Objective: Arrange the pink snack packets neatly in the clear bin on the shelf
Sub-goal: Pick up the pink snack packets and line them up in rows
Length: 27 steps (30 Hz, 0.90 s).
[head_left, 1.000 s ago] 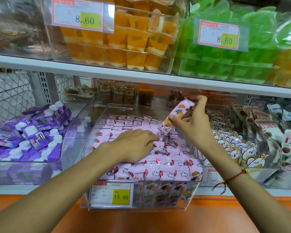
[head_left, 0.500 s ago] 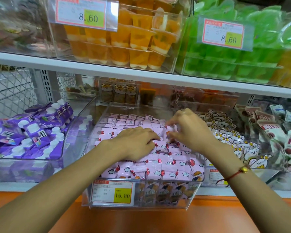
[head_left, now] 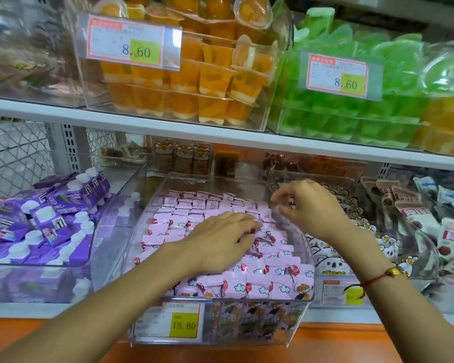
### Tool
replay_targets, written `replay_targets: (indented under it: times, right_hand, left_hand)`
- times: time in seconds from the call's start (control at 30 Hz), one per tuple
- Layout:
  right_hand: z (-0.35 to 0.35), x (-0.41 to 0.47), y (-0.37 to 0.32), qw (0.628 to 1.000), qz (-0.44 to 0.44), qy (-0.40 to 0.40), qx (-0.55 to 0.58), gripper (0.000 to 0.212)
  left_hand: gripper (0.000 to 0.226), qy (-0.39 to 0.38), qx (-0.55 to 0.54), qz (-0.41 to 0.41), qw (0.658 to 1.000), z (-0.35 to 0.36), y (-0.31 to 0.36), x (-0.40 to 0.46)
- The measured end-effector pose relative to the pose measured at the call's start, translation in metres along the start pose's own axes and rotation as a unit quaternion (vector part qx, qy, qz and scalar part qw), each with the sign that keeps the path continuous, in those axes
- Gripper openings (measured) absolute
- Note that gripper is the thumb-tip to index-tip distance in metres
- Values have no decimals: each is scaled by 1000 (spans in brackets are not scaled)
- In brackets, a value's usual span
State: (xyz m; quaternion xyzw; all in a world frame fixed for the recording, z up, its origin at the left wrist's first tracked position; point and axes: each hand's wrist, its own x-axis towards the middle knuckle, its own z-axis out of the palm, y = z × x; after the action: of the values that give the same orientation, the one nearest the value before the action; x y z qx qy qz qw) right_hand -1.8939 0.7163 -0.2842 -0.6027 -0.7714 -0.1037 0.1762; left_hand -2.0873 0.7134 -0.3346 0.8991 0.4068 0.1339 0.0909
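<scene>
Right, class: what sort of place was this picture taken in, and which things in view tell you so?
Most likely a shop's snack aisle. Price tags hang on clear bins of packaged goods, and white shelves hold rows of orange jelly cups and pink snack packets.

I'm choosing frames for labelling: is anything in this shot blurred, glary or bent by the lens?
Head view: the right hand and the pink packet at its fingertips are motion-smeared; the left hand is sharper; the shelf edge bows from wide-angle distortion; the far left top bin is hazy with reflections.
</scene>
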Motion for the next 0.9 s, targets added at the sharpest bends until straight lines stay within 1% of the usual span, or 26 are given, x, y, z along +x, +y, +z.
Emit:
replay_targets:
  times: [0.07,0.13,0.27,0.33,0.43,0.5,0.6,0.7,0.83,0.9]
  right_hand:
    - [1,1,4,1000,10,3,1,13]
    - [5,2,4,1000,2,-3,-10,6]
    - [11,6,-1,996,-45,-11,-77,10]
    - [9,10,-3,989,-78,-49,-118,14]
    - [6,16,-8,965,-107,-156,-179,27]
    - [6,19,-11,954,-115,-189,-203,29]
    - [8,20,-13,955,-135,-156,-214,23]
    - [9,17,-12,961,-149,-122,-198,15]
    - [11,8,-9,974,-131,-80,-167,13]
    - [13,3,-5,982,-117,-42,-143,13]
  left_hand:
    - [44,-20,-6,13,1000,4,4,3]
    - [45,-41,-3,11,999,7,4,5]
    - [46,-75,17,3,997,9,4,9]
    - [45,-82,16,4,996,9,3,10]
    - [44,-92,20,10,996,8,1,10]
    - [44,-95,23,11,995,7,1,10]
    - [44,-96,24,13,995,6,3,9]
    - [44,-86,27,7,996,6,3,8]
    - [43,-80,19,0,997,7,4,7]
    - [43,-85,13,0,996,7,4,7]
